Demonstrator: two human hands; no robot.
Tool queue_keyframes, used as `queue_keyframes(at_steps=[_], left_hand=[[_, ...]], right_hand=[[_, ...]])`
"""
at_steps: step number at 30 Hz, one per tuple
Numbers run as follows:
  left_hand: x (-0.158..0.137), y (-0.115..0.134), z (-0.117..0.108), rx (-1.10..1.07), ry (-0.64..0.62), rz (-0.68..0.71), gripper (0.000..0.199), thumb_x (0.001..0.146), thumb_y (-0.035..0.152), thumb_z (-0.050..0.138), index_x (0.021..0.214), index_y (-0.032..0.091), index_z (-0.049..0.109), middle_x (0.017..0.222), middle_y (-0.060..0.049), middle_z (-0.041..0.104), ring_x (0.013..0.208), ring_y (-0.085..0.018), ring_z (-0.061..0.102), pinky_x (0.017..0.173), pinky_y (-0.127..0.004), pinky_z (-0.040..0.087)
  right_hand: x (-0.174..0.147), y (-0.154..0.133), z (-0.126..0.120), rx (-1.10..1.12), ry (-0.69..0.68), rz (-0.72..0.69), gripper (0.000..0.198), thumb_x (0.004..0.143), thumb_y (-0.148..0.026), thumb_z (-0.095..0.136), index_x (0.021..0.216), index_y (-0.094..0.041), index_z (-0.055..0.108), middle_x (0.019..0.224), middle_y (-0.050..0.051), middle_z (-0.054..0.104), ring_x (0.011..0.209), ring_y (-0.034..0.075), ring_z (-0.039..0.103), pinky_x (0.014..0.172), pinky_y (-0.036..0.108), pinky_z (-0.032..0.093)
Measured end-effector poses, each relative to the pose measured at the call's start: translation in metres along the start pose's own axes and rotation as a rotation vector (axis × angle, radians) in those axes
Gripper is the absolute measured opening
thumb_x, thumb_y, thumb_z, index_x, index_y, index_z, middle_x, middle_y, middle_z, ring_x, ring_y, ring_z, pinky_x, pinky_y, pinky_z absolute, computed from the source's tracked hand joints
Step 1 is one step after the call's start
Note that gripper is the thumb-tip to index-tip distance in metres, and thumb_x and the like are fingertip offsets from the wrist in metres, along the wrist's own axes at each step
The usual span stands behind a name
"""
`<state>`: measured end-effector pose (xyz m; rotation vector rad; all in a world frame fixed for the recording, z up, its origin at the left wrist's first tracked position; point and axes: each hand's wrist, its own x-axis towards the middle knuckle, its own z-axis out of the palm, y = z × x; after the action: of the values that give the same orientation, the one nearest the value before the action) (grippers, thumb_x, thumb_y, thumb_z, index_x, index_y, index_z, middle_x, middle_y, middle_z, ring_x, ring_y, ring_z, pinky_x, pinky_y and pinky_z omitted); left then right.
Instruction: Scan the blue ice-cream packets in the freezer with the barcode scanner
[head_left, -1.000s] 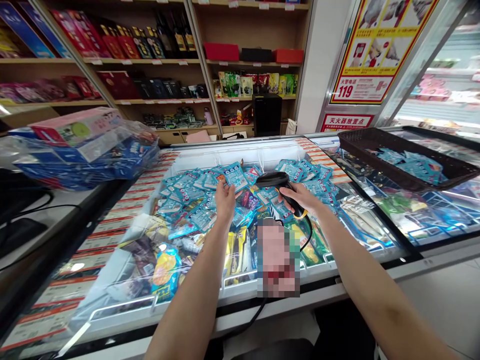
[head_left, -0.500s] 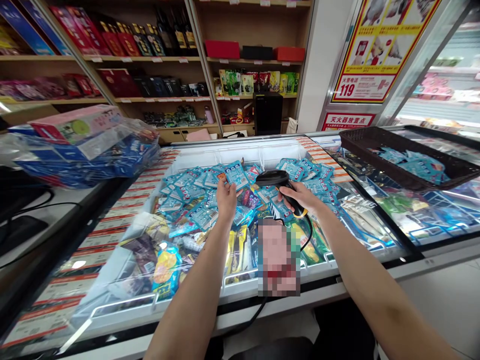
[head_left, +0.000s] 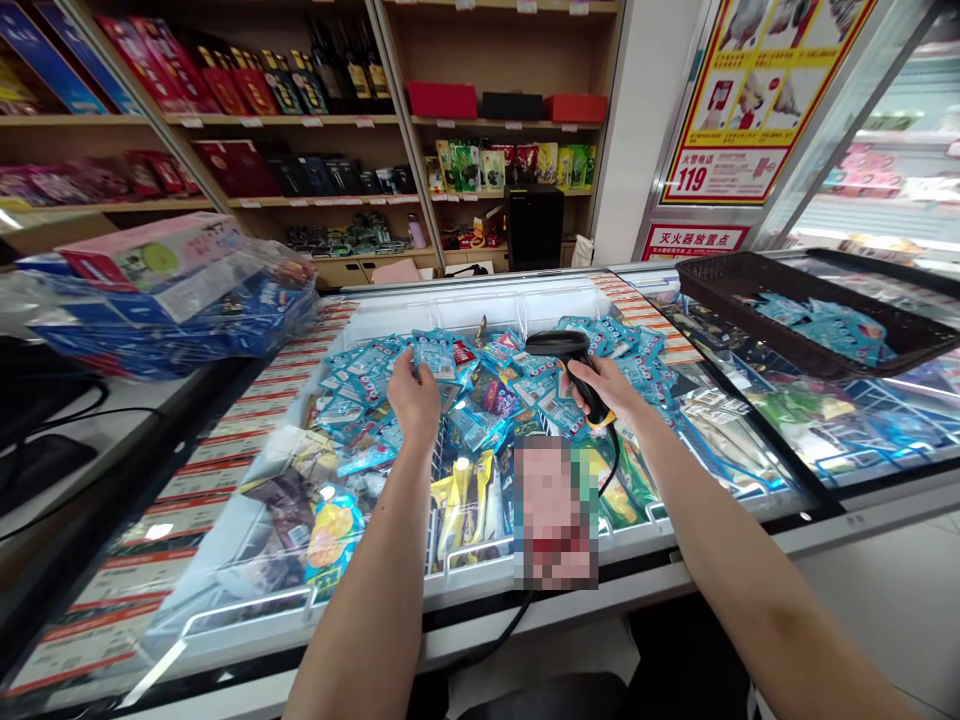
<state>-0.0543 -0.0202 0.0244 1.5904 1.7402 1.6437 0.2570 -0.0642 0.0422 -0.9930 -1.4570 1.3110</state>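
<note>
My left hand [head_left: 415, 398] is closed on the edge of a small blue packet [head_left: 435, 354], held over a spread of similar blue packets [head_left: 352, 385]. My right hand [head_left: 604, 388] grips the handle of a black barcode scanner [head_left: 561, 345], whose head points left toward the packets. Its black cable [head_left: 616, 455] hangs from the handle's lower end. More blue packets [head_left: 641, 355] lie in a heap right of the scanner. Everything is spread over a glass-topped chest freezer [head_left: 480, 300], with wrapped ice creams [head_left: 465, 500] visible nearer to me.
A dark brown basket [head_left: 720, 275] with several blue packets stands at the right. Plastic-wrapped boxes [head_left: 172, 290] are stacked at the left. Behind the freezer are store shelves [head_left: 292, 118]. A pixelated patch hides something at the front edge.
My left hand has moved left with the blue packet, away from the scanner. My right hand still holds the scanner, tilted slightly differently and shifted a little right.
</note>
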Motion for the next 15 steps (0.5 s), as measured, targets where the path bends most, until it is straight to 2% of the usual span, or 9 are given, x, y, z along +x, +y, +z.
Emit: queue_keyframes(at_steps=[2,5,8,10,12,15], left_hand=[[0.0,0.004,-0.007,0.135,0.08,-0.002,0.039,0.089,0.029,0.044,0.123,0.013,0.056,0.121,-0.019,0.061,0.119,-0.036,0.054,0.106,-0.059,0.036],[-0.007,0.013,-0.01,0.281,0.125,0.007,0.038,0.09,0.025,0.045,0.124,0.016,0.058,0.128,-0.018,0.057,0.122,-0.039,0.049,0.106,-0.063,0.033],[-0.02,0.026,-0.005,0.461,0.123,0.113,0.043,0.09,0.028,0.047,0.131,0.019,0.054,0.138,-0.019,0.048,0.128,-0.041,0.041,0.103,-0.066,0.03],[-0.029,0.034,0.004,0.521,-0.003,0.241,0.044,0.092,0.035,0.046,0.133,0.02,0.053,0.135,-0.018,0.051,0.127,-0.038,0.043,0.105,-0.061,0.03],[-0.037,0.039,0.015,0.54,-0.178,0.346,0.043,0.093,0.042,0.044,0.127,0.02,0.058,0.129,-0.015,0.057,0.121,-0.034,0.049,0.102,-0.053,0.036],[-0.042,0.039,0.03,0.524,-0.348,0.396,0.044,0.092,0.048,0.044,0.119,0.018,0.063,0.119,-0.013,0.063,0.114,-0.03,0.055,0.098,-0.046,0.041]], right_hand=[[0.0,0.0,0.0,0.009,0.012,0.006,0.041,0.081,-0.06,0.062,0.081,-0.019,0.061,0.053,0.001,0.06,0.039,0.011,0.05,0.037,0.024,0.042],[-0.001,-0.003,0.001,0.006,0.033,0.016,0.043,0.08,-0.061,0.062,0.081,-0.019,0.06,0.053,0.0,0.06,0.038,0.011,0.05,0.036,0.023,0.042],[-0.003,-0.005,-0.001,0.001,0.019,0.025,0.045,0.08,-0.063,0.061,0.079,-0.018,0.059,0.052,0.0,0.06,0.037,0.01,0.05,0.035,0.022,0.041],[-0.002,-0.004,-0.002,0.005,0.028,0.036,0.046,0.079,-0.064,0.061,0.078,-0.018,0.058,0.051,0.0,0.059,0.036,0.01,0.049,0.035,0.022,0.04],[0.001,-0.001,-0.004,0.026,0.07,0.035,0.045,0.078,-0.063,0.063,0.079,-0.018,0.058,0.053,0.0,0.061,0.037,0.01,0.05,0.034,0.022,0.04],[0.005,0.006,-0.007,0.06,0.13,0.014,0.043,0.076,-0.062,0.066,0.081,-0.019,0.06,0.059,0.001,0.063,0.039,0.011,0.052,0.034,0.023,0.041]])
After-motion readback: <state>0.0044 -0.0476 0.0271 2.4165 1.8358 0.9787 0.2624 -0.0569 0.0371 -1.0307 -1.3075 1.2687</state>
